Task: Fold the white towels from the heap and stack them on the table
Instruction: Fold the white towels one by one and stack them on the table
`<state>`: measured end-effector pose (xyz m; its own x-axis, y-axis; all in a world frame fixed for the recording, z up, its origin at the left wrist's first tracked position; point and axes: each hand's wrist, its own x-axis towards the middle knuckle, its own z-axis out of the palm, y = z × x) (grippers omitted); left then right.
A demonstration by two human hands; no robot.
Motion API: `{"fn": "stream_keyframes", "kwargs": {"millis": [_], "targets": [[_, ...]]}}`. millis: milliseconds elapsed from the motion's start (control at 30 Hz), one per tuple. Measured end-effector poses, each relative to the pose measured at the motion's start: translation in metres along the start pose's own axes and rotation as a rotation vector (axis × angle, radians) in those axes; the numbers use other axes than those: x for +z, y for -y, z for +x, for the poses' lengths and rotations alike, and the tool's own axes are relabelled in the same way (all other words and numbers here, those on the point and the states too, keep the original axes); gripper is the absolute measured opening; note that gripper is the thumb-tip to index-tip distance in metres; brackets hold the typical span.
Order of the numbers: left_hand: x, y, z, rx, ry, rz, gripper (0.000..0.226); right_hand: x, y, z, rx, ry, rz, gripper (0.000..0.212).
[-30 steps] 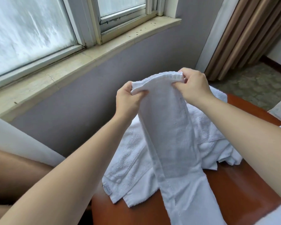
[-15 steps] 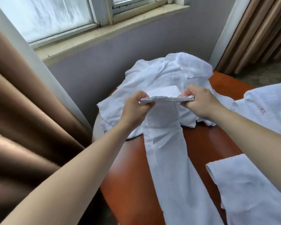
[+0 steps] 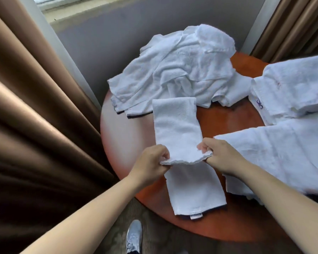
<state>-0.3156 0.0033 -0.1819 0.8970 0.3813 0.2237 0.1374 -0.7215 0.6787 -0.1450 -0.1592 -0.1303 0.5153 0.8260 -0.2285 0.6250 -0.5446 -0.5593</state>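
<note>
Head view: left hand [image 3: 151, 160] and right hand [image 3: 222, 154] each pinch one corner of the narrow towel's [image 3: 176, 129] end edge. Half a second ago that edge was held up by the heap [image 3: 173, 70]. Now it's lower and nearer the person, doubled back over the strip. The strip lies flat on the round table [image 3: 121, 143], its far fold touching the heap. Folded stack [image 3: 292, 88] sits at right.
</note>
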Motion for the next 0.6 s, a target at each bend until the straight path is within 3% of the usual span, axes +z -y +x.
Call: {"fn": "stream_keyframes", "kwargs": {"millis": [167, 333, 467, 600], "targets": [[0.023, -0.004, -0.031, 0.204, 0.09, 0.149, 0.028, 0.026, -0.003, -0.026, -0.012, 0.212, -0.301, 0.036], [0.037, -0.016, -0.048, 0.393, 0.136, 0.209, 0.024, 0.042, 0.006, -0.053, 0.113, 0.175, -0.541, 0.016], [0.052, -0.023, -0.071, 0.431, 0.184, 0.201, 0.019, 0.059, 0.004, -0.068, 0.252, 0.244, -0.651, 0.036], [0.076, -0.031, -0.103, 0.352, 0.192, 0.33, 0.055, 0.079, 0.001, -0.083, 0.322, 0.293, -0.615, 0.04]]}}
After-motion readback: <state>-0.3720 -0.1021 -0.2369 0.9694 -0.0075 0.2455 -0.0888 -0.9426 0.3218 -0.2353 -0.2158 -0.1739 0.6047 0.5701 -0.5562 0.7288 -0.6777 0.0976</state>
